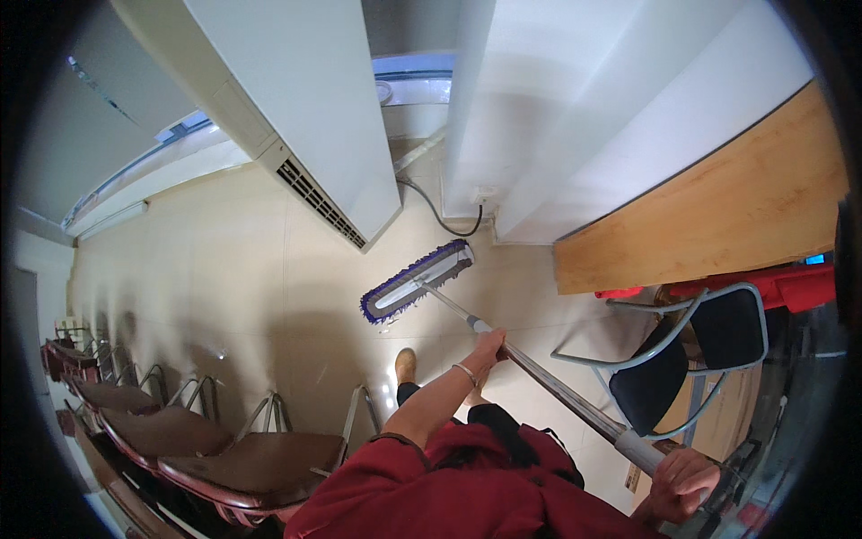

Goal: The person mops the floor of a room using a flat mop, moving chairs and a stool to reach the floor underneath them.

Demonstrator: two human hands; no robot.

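Observation:
A flat dust mop with a purple-fringed head lies on the tiled floor, below the corner of a tall white appliance. Its metal telescopic handle slants down to the right, across in front of my body. My left hand, with a bracelet at the wrist, grips the lower part of the handle, just above a grey collar. Around the grey grip at the handle's upper end, my right hand is closed. Some small bits of debris lie beside the mop head's lower edge.
Brown padded chairs line the lower left. The tall white appliance with a vent stands ahead, a dark cable running from it to a wall socket. At right are a wooden panel, a black-seated metal chair and cardboard boxes.

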